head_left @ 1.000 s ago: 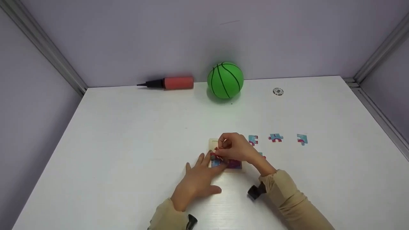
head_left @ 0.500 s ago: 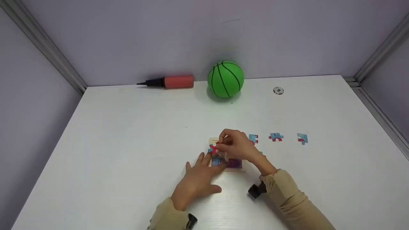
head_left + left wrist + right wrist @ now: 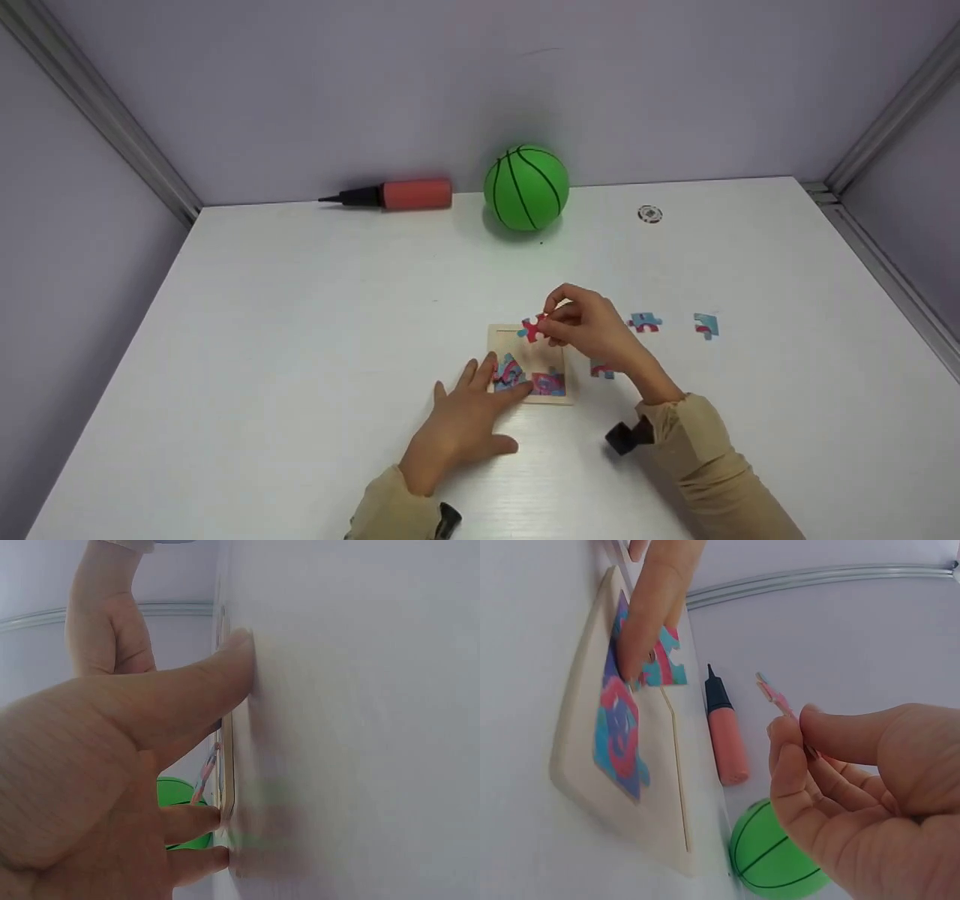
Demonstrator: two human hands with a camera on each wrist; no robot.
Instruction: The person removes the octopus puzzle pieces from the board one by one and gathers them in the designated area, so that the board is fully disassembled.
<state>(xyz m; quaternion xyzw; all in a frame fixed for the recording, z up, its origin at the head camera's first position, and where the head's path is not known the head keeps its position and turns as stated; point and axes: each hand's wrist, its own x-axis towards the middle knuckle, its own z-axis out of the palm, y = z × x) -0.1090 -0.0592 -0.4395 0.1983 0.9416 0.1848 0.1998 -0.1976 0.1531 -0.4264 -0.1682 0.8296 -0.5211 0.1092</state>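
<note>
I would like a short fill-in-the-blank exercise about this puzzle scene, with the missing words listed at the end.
1. The right hand pinches a puzzle piece that is mostly ____ in colour.
2. The left hand rests flat, with its fingertips on the wooden puzzle ____.
3. The ball by the back wall is ____.
4. The air pump lies to the ____ of the ball in the head view.

Missing words: red; tray; green; left
</note>
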